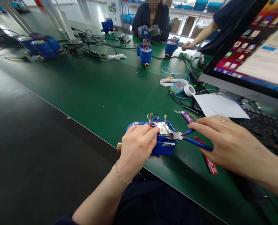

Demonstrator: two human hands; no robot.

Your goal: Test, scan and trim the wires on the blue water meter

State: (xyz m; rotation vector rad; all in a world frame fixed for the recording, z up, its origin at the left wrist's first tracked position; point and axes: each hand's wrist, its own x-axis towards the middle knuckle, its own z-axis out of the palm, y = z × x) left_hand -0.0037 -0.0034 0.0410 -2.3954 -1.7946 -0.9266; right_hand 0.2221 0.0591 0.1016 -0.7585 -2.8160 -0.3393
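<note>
A blue water meter [163,148] with a brass threaded end lies at the table's near edge, its housing open on a circuit board [163,127] and thin coloured wires [153,120]. My left hand [139,140] is closed over the meter's left part, fingertips at the edge of the housing; the palm hides what lies under it. In my right hand [225,140] are blue-handled pliers [177,136], their jaws at the housing's right front rim. Whether the jaws grip anything I cannot tell. A red strip [210,164] lies below my right hand.
A purple-wrapped battery [187,117], white paper [220,106], keyboard [260,122] and monitor [258,47] stand to the right. Cables and a small device [177,87] lie beyond. Farther back are several blue meters [145,53], a gloved co-worker [150,18] and another person's arm [202,36].
</note>
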